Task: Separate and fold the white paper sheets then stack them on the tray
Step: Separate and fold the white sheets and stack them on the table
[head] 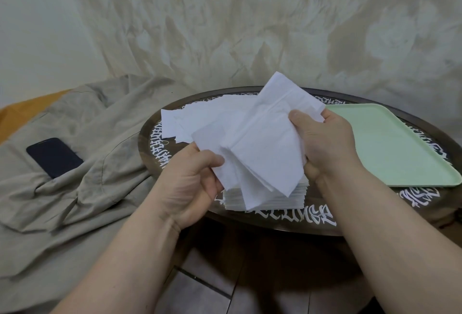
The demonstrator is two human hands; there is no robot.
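Left hand: the left hand (192,183) has its fingers curled and its thumb pressed down on the lower left edge of the white paper sheets (262,143), pinching them above the table.
Right hand: the right hand (325,143) grips the right side of the same bunch, thumb on top near the upper edge, fingers wrapped behind the paper and hidden by it.
Held sheets: fanned and partly unfolded, corners pointing up and down, lifted clear of the stack (265,198) just beneath them.
Stack: a squared pile of folded white sheets near the front rim of the table, its front and right edges showing under the held paper.
Loose sheets: a flatter spread of loose sheets (190,118) lies on the far left part of the table top.
Tray: the pale green tray (390,148) sits on the right of the table, its near corner reaching the rim, apart from the right hand.
Table: the round dark table (287,221) has white lettering around its rim.
Left of table: rumpled beige cloth (87,176) with a dark phone (53,157) lying on it.
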